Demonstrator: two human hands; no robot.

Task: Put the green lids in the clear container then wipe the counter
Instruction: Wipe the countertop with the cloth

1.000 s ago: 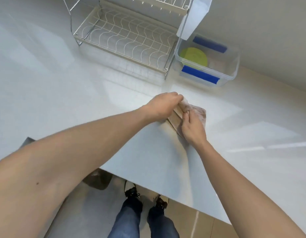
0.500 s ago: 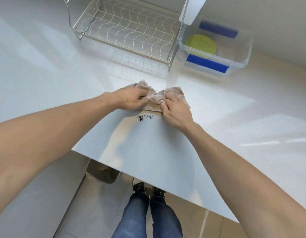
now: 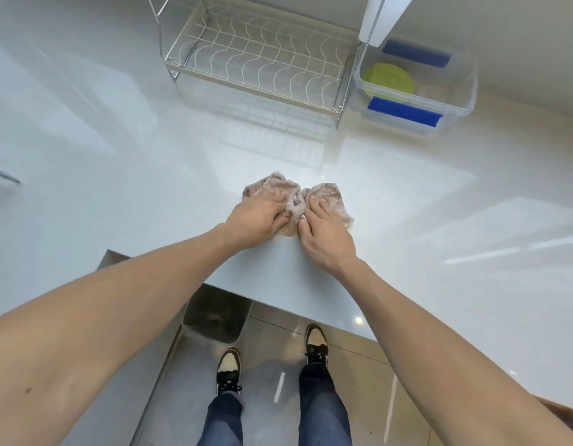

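Note:
A crumpled beige-pink cloth [image 3: 330,194] lies on the white counter [image 3: 423,220] near its front corner. My left hand [image 3: 258,217] presses and grips its left half, fingers curled into the folds. My right hand [image 3: 323,235] holds the right half, thumb tucked against the bunched middle. The two hands almost touch. At the back right stands the clear container [image 3: 467,103] with blue clips; a round green lid [image 3: 388,79] lies inside it.
A wire dish rack [image 3: 262,66] stands at the back, left of the container, with a white holder [image 3: 380,24] hanging on its right post. The counter's front edge runs just below my hands; my feet and a dark bin [image 3: 214,317] are on the floor.
My hands have drawn together and bunched the cloth between them. The dark crumbs seen in front of the cloth half a second ago are no longer visible.

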